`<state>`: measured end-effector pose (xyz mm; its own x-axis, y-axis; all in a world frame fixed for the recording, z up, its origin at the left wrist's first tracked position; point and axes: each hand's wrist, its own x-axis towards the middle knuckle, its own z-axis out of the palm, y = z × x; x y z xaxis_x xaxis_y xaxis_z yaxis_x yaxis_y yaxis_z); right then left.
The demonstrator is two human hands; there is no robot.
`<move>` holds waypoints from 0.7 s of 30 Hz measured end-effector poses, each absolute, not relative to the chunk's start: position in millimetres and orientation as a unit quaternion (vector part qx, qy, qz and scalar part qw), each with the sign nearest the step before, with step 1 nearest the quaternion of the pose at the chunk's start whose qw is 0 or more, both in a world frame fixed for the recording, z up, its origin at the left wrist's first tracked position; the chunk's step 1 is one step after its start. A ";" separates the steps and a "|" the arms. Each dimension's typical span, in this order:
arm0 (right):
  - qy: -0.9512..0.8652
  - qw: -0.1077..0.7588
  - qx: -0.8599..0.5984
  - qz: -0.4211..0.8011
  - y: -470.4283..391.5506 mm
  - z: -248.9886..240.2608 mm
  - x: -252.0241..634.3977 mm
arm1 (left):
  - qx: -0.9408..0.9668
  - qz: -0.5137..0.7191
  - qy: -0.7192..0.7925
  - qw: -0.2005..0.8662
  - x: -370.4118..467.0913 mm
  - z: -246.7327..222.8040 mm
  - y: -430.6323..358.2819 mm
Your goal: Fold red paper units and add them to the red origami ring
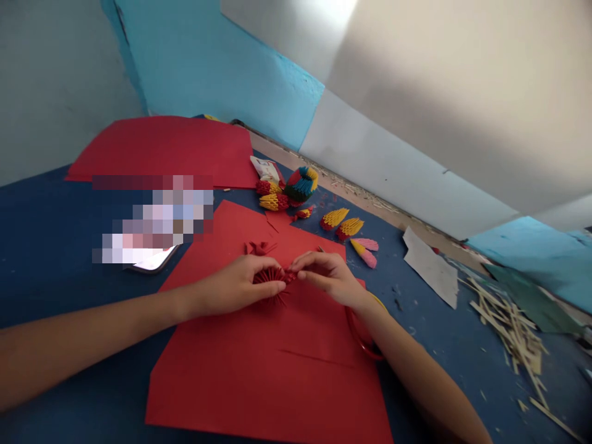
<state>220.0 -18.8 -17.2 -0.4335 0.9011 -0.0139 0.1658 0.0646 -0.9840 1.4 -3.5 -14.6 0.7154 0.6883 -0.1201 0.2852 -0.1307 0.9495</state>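
My left hand [235,283] is closed round a spiky red folded-paper piece [272,295], thumb in front and fingers behind. My right hand [326,275] pinches at the right end of that piece, its thumb and fingertips close together; the small red part between them is too small to make out. Both hands are over a large red paper sheet [259,382]. Just behind my left hand lie loose red paper bits [261,248]. A thin dark line runs across the sheet near me. Beside my right wrist a red ring-shaped handle [363,345] shows partly.
A phone [155,260], partly pixelated, lies left. Red sheets [171,151] lie behind it. Yellow, red, pink and blue folded-paper pieces [303,185] stand at the back. Right are a grey paper scrap [430,268], thin pale strips [513,327] and green paper [531,296]. A wall rises behind.
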 end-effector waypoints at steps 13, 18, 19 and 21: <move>-0.678 0.325 -0.418 0.510 -20.4 -16.6 218.8 | 0.742 0.169 0.336 0.555 3.4 -13.2 -2.4; -0.669 0.315 -0.444 0.506 -22.2 -14.9 216.4 | 0.740 0.168 0.339 0.557 2.5 -16.6 -1.6; -0.663 0.311 -0.449 0.511 -22.2 -14.3 215.9 | 0.739 0.166 0.341 0.557 2.0 -16.7 -1.4; -0.648 0.308 -0.459 0.524 -22.1 -13.0 215.0 | 0.739 0.160 0.346 0.555 1.1 -15.7 -1.2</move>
<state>215.0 -22.1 -13.0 -0.3893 0.9175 -0.0812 0.2716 0.0301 -0.9619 1.1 -1.2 -15.7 0.7095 0.6891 -0.1473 0.3336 -0.1443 0.9316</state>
